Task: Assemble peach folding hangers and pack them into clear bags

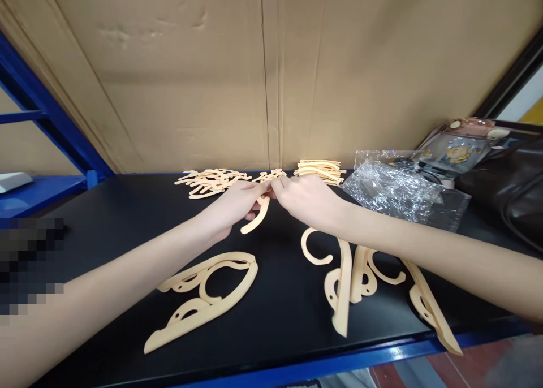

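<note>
In the middle of the head view, my left hand [240, 204] is closed on a beige curved hanger piece [257, 219], whose free end hangs down and to the left. My right hand [303, 195] is closed at the upper end of the same piece, its fingertips against those of the left. The joint between the fingers is hidden. Below my left forearm lies a folded beige hanger [224, 304], hook tucked between its arms. Under my right forearm lie more beige folding hangers [344, 286] with hooks out, partly covered by the arm.
Behind the hands, loose hanger parts [216, 180] lie in a heap beside a stack of beige strips [320, 170]. Crumpled clear plastic bags [390, 184] and a dark bag [504, 179] occupy the right. A cardboard wall [190, 82] closes the black table's [280, 331] back; a blue frame [55, 116] stands left.
</note>
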Available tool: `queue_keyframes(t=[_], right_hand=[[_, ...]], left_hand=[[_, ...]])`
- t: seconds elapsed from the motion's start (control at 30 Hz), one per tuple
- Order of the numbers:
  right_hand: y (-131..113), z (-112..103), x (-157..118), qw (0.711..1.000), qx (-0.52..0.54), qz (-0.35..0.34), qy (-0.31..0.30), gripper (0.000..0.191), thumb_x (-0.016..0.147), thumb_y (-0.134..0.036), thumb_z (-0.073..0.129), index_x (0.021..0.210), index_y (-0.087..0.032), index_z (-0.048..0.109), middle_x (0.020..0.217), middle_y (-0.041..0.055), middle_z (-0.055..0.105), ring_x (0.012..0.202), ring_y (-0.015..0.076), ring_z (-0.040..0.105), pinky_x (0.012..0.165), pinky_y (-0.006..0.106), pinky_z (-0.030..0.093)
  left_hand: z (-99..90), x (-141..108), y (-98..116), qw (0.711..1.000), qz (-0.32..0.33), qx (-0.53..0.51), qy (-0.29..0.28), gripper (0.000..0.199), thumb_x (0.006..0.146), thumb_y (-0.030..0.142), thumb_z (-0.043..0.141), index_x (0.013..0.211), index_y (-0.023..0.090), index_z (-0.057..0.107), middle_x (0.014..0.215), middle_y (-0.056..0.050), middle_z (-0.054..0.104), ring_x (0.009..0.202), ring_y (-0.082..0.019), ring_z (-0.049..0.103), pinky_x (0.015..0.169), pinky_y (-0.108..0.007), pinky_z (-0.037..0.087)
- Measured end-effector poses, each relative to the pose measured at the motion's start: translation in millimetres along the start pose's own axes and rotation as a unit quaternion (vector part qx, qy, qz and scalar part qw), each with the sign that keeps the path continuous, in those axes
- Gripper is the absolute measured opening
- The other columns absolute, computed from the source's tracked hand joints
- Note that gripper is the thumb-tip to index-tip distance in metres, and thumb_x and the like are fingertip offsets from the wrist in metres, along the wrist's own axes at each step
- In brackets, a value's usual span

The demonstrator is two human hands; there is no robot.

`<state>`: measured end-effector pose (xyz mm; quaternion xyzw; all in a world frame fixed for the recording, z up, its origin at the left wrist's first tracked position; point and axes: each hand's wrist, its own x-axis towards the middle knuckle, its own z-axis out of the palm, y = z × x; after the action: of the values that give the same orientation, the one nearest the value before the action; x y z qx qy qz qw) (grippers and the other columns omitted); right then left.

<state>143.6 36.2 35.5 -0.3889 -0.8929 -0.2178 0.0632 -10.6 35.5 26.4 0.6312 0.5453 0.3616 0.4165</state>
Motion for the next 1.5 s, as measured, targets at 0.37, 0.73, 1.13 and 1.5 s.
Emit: queue_keyframes(t=[0.37, 0.73, 1.13, 1.5], right_hand=[[57.7, 11.9, 15.1, 0.857, 0.462, 0.227, -0.016, 0.019, 0.090, -0.014, 0.043, 0.076, -0.015, 0.056, 0.060, 0.0027, 0.060, 0.047, 0.0116, 0.056, 0.053, 0.024, 0.044], [75.8, 10.8, -21.9, 0.533, 0.776, 0.325, 0.085, 0.013, 0.089, -0.009, 0.049, 0.093, -0.014, 0.060, 0.062, 0.0014, 0.060, 0.046, 0.0080, 0.052, 0.042, 0.018, 0.045], [46.1, 5.3, -45.9, 0.486, 0.800, 0.329, 0.129, 0.016, 0.088, -0.003, 0.046, 0.095, -0.014, 0.055, 0.081, 0.0048, 0.069, 0.067, 0.0132, 0.069, 0.055, 0.021, 0.058], [28.0, 13.1, -56.6, 0.804, 0.451, 0.185, 0.340, 0.014, 0.086, -0.023, 0.054, 0.095, -0.024, 0.044, 0.115, 0.0075, 0.062, 0.114, 0.0224, 0.058, 0.101, 0.047, 0.044]], left_hand=[[-13.5, 18.3, 5.8, 0.961, 0.131, 0.236, -0.052, 0.025, 0.085, 0.029, 0.050, 0.073, 0.017, 0.069, 0.064, -0.001, 0.059, 0.053, -0.012, 0.052, 0.042, -0.019, 0.033], [-58.4, 111.0, -5.5, 0.956, 0.087, 0.260, 0.100, 0.024, 0.082, 0.038, 0.059, 0.078, 0.015, 0.066, 0.062, -0.002, 0.058, 0.050, -0.013, 0.048, 0.053, -0.024, 0.039], [-61.2, 51.0, -30.0, 0.940, 0.156, 0.279, 0.117, 0.055, 0.091, 0.057, 0.032, 0.107, 0.019, 0.067, 0.118, -0.010, 0.063, 0.112, -0.028, 0.052, 0.097, -0.038, 0.039], [-5.6, -42.8, -2.6, 0.974, -0.045, -0.151, -0.163, 0.028, 0.080, 0.042, 0.072, 0.087, 0.015, 0.067, 0.062, 0.006, 0.034, 0.049, -0.004, 0.019, 0.041, -0.016, 0.014]])
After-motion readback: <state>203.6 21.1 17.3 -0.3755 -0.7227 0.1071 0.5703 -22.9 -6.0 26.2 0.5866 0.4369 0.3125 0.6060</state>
